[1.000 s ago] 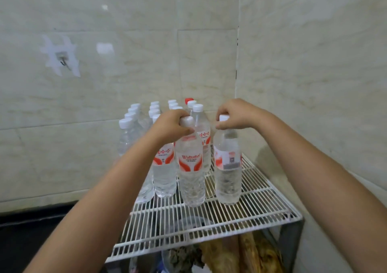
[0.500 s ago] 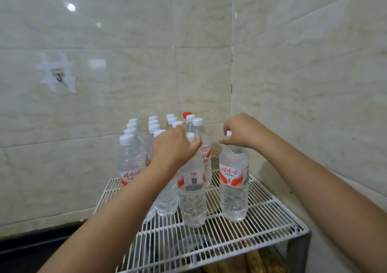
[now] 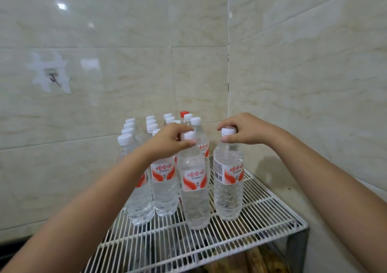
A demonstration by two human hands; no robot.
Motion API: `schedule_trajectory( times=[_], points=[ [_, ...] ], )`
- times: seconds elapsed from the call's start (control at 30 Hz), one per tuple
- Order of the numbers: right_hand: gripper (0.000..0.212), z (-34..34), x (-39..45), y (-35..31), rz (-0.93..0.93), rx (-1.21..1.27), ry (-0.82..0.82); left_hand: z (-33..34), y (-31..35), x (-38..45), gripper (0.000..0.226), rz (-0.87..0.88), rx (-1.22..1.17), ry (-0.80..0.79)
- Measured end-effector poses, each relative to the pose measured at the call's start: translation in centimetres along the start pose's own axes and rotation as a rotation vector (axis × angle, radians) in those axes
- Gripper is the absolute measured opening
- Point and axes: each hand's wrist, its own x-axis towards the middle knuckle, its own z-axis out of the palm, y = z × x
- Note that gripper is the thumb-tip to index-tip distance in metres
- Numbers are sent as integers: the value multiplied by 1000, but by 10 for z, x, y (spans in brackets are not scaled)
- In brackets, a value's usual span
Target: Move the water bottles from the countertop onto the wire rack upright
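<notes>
We hold two bottles by the neck, just under their white caps. Our left hand [image 3: 170, 139] pinches the near bottle [image 3: 195, 186], and our right hand [image 3: 244, 131] pinches the right bottle [image 3: 228, 180]. Both stand upright on the rack [image 3: 261, 228], at the front of a group of bottles [image 3: 134, 176] that fills the back corner against the tiled walls. The two bases look seated on the wires, though we cannot tell whether any weight is left in our fingers.

To finish this placement well, we judge it best to press each bottle lightly down first and feel that the base sits flat across several wires, not tipped into a gap. Then we loosen thumb and fingers straight upward, off the caps, without a sideways drag, since these tall, narrow bottles would likely rock easily. The near bottle stands close to its neighbours, so our left hand should lift clear before it swings away. The front of the rack has bare room for more.
</notes>
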Motion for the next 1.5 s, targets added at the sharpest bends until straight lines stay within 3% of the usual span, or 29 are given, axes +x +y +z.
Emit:
schedule_trajectory(
  times=[0.07, 0.47, 0.63, 0.77, 0.97, 1.23, 1.3, 1.4, 1.5],
  points=[
    [38, 2, 3, -1, 14, 7, 29, 9, 5, 6, 16, -34, 84, 48],
    [33, 26, 40, -3, 26, 140, 213, 11, 12, 34, 32, -217, 272, 71],
    [34, 39, 56, -4, -15, 116, 156, 14, -1, 42, 29, -283, 315, 48],
    [34, 49, 59, -3, -24, 133, 205, 15, -11, 40, 25, -287, 318, 79],
    [38, 59, 66, 0, -52, 24, 219, 24, -17, 35, 28, -226, 337, 98],
    [39, 78, 60, 5, -49, 141, 346, 32, -11, 27, 32, -213, 353, 109],
    [40, 82, 59, 6, -48, 170, 383, 32, -13, 18, 39, -157, 362, 171],
    [46, 87, 56, 5, -52, 210, 482, 35, -27, 0, 40, 118, 525, 416],
    [50, 96, 50, 4, -47, 228, 499, 53, -46, -25, 54, 77, 727, 443]
  ],
)
